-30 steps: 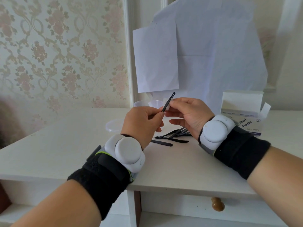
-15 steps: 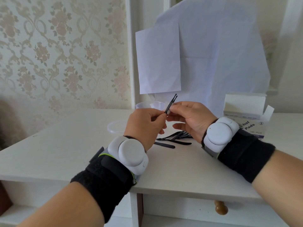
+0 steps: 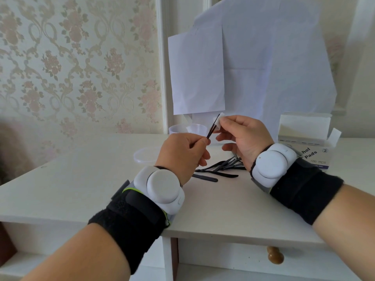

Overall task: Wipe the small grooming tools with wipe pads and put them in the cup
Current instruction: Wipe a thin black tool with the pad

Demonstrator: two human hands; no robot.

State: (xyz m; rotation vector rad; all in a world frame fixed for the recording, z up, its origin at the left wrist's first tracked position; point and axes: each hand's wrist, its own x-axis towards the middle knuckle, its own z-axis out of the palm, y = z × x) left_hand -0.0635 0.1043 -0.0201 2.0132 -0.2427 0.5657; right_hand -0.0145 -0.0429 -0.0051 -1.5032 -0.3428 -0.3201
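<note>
A: While the left hand [image 3: 182, 153] pinches the lower end of the thin black tool [image 3: 213, 126], which way does its long axis run?

B: Up and slightly right, tip at the right hand [image 3: 243, 136]. Right thumb and forefinger pinch the white wipe pad [image 3: 219, 121] against the tool's upper end.

A: Where is the cup [image 3: 187, 128]?

B: Directly behind the hands on the table [image 3: 81, 179], nearer the left hand. Judgement: the left hand makes the drop, tip first.

A: Hand pose?

B: Both raised above the table, backs of the hands toward the camera. The remaining tools [image 3: 221, 169] lie beneath.
</note>
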